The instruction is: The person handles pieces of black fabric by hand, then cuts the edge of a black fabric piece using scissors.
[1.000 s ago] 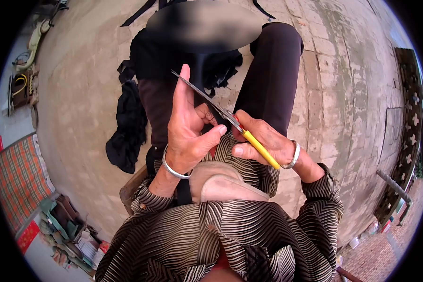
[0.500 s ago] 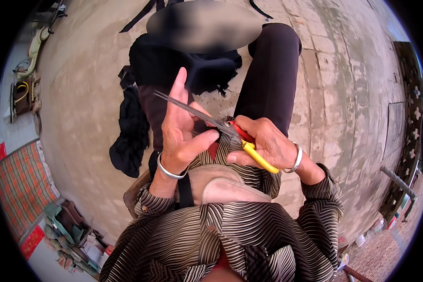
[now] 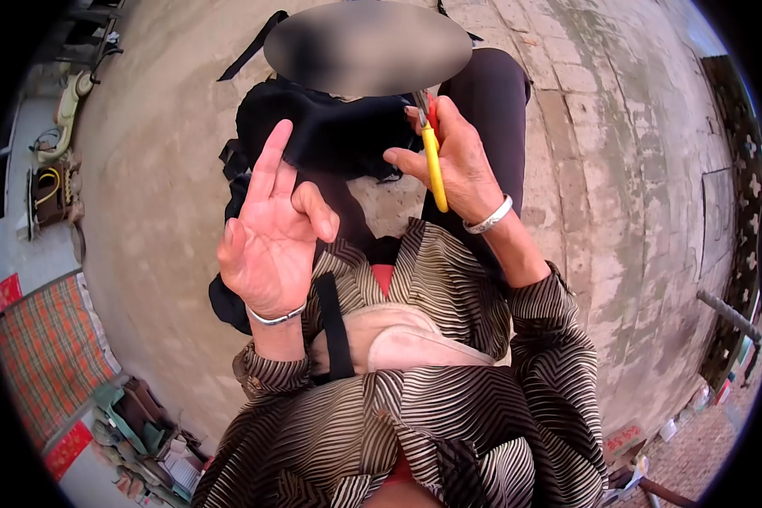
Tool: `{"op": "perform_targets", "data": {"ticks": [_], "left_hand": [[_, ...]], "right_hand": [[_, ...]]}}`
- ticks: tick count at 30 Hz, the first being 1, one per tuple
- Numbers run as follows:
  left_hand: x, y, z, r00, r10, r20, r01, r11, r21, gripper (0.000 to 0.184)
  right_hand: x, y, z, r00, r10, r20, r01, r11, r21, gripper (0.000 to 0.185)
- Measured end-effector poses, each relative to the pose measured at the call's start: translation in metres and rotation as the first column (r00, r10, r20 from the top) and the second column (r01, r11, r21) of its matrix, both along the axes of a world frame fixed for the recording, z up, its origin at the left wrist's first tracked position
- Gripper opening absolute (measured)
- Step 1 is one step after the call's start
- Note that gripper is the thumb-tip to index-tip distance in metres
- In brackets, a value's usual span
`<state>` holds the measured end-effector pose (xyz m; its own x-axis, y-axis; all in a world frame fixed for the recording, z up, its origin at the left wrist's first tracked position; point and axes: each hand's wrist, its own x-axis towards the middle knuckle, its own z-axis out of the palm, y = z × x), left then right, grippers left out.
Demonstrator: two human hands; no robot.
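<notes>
My right hand [image 3: 464,168] grips scissors with one yellow and one red handle [image 3: 433,161]. Their blades point away from me, and a blurred oval hides the tips. Palm up on the left, my left hand [image 3: 269,245] holds nothing that I can see; some fingers stretch out and others bend. Black cloth [image 3: 347,127] with a ragged edge lies across my dark-trousered legs, beyond both hands. A metal bracelet circles each wrist.
Around me spreads a paved floor [image 3: 601,212]. To the left are a checked cloth [image 3: 55,347] and a brown bag [image 3: 49,199] with a yellow loop. A pipe [image 3: 728,315] juts in at the right. A pale pink belt [image 3: 423,339] wraps my waist.
My right hand has carried the scissors forward, away from my lap, and turned them to point ahead. My left hand has moved left, away from the blades, and turned palm up.
</notes>
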<state>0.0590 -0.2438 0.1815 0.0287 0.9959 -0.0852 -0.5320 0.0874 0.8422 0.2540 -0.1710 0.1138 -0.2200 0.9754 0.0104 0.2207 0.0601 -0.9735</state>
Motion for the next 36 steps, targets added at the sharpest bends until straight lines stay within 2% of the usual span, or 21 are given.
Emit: {"op": "perform_targets", "data": {"ticks": [1, 3, 6, 7, 9, 10, 12, 13, 14, 15, 16, 17, 21, 23, 25, 27, 29, 30, 33, 34, 36], "left_hand": [[-0.001, 0.000, 0.000, 1.000, -0.001, -0.003, 0.001, 1.000, 0.001, 0.119], [-0.004, 0.002, -0.001, 0.993, -0.016, 0.113, 0.015, 1.000, 0.005, 0.115], [-0.007, 0.004, -0.001, 0.996, 0.001, 0.092, -0.003, 1.000, 0.023, 0.113], [-0.009, 0.006, -0.003, 0.996, 0.005, 0.092, -0.007, 1.000, 0.022, 0.113], [-0.013, 0.010, -0.009, 0.995, 0.024, -0.098, -0.021, 1.000, 0.023, 0.111], [-0.011, 0.009, -0.010, 0.996, 0.023, -0.091, -0.020, 0.999, 0.024, 0.111], [-0.006, 0.010, -0.014, 0.967, 0.088, -0.241, -0.093, 0.996, -0.007, 0.092], [-0.008, 0.010, -0.014, 0.969, 0.084, -0.233, -0.086, 0.996, -0.001, 0.092], [-0.015, 0.009, -0.015, 0.893, -0.020, -0.449, -0.011, 0.998, -0.065, 0.079], [-0.017, 0.008, -0.015, 0.762, -0.127, -0.635, 0.045, 0.989, -0.144, 0.066], [-0.016, 0.011, -0.016, 0.767, -0.068, -0.639, 0.004, 0.995, -0.101, 0.048], [-0.021, 0.016, -0.018, 0.781, -0.068, -0.621, 0.033, 0.997, -0.067, 0.047], [-0.016, 0.058, -0.002, 0.691, 0.052, -0.721, -0.001, 0.997, 0.071, 0.039], [-0.018, 0.086, -0.015, 0.568, 0.093, -0.818, 0.107, 0.977, 0.185, 0.040], [-0.019, 0.114, -0.030, 0.389, 0.198, -0.900, 0.280, 0.905, 0.320, 0.046], [-0.017, 0.133, -0.048, 0.269, 0.206, -0.941, 0.407, 0.861, 0.305, 0.057], [-0.019, 0.147, -0.068, 0.172, 0.142, -0.975, 0.552, 0.806, 0.215, 0.057], [-0.015, 0.150, -0.068, 0.170, -0.028, -0.985, 0.552, 0.831, 0.072, 0.056], [-0.012, 0.165, -0.062, 0.153, -0.223, -0.963, 0.613, 0.786, -0.085, 0.050], [-0.011, 0.169, -0.060, 0.153, -0.220, -0.963, 0.617, 0.782, -0.081, 0.050], [-0.012, 0.176, -0.054, 0.057, -0.151, -0.987, 0.683, 0.727, -0.072, 0.043]], "right_hand": [[-0.005, 0.004, -0.003, 1.000, 0.020, 0.014, -0.020, 1.000, 0.010, 0.053], [-0.013, 0.010, -0.013, 0.999, 0.024, -0.038, -0.025, 0.999, -0.020, 0.048], [-0.017, 0.013, -0.019, 0.988, 0.062, -0.143, -0.072, 0.995, -0.068, 0.033], [-0.014, 0.010, -0.011, 0.988, 0.065, -0.143, -0.075, 0.995, -0.069, 0.033], [-0.003, 0.008, 0.012, 0.944, 0.034, -0.329, -0.110, 0.970, -0.216, 0.025], [0.003, 0.009, 0.019, 0.948, 0.028, -0.318, -0.101, 0.972, -0.214, 0.019], [0.016, 0.013, 0.024, 0.959, 0.014, -0.283, -0.063, 0.984, -0.166, 0.016], [0.023, 0.015, 0.024, 0.956, 0.023, -0.293, -0.067, 0.988, -0.140, 0.016], [0.030, 0.015, 0.027, 0.936, 0.033, -0.350, -0.087, 0.986, -0.141, 0.016], [0.037, 0.018, 0.027, 0.936, 0.082, -0.343, -0.136, 0.981, -0.137, 0.015], [0.044, 0.020, 0.027, 0.930, 0.114, -0.350, -0.168, 0.977, -0.129, 0.014], [0.050, 0.022, 0.029, 0.924, 0.144, -0.355, -0.198, 0.973, -0.119, 0.013], [0.064, 0.026, 0.026, 0.926, 0.141, -0.351, -0.212, 0.962, -0.172, 0.014], [0.068, 0.026, 0.026, 0.941, 0.129, -0.312, -0.198, 0.959, -0.201, 0.017], [0.072, 0.029, 0.021, 0.936, 0.120, -0.331, -0.196, 0.959, -0.207, 0.020], [0.076, 0.028, 0.022, 0.919, 0.098, -0.381, -0.196, 0.954, -0.228, 0.021], [0.082, 0.030, 0.024, 0.924, 0.092, -0.372, -0.188, 0.955, -0.231, 0.022], [0.084, 0.029, 0.026, 0.933, 0.064, -0.353, -0.162, 0.953, -0.254, 0.022], [0.088, 0.032, 0.029, 0.939, 0.030, -0.341, -0.133, 0.950, -0.282, 0.020], [0.091, 0.032, 0.029, 0.937, 0.024, -0.350, -0.133, 0.947, -0.291, 0.020], [0.095, 0.033, 0.029, 0.941, 0.018, -0.338, -0.119, 0.952, -0.282, 0.019]]}}
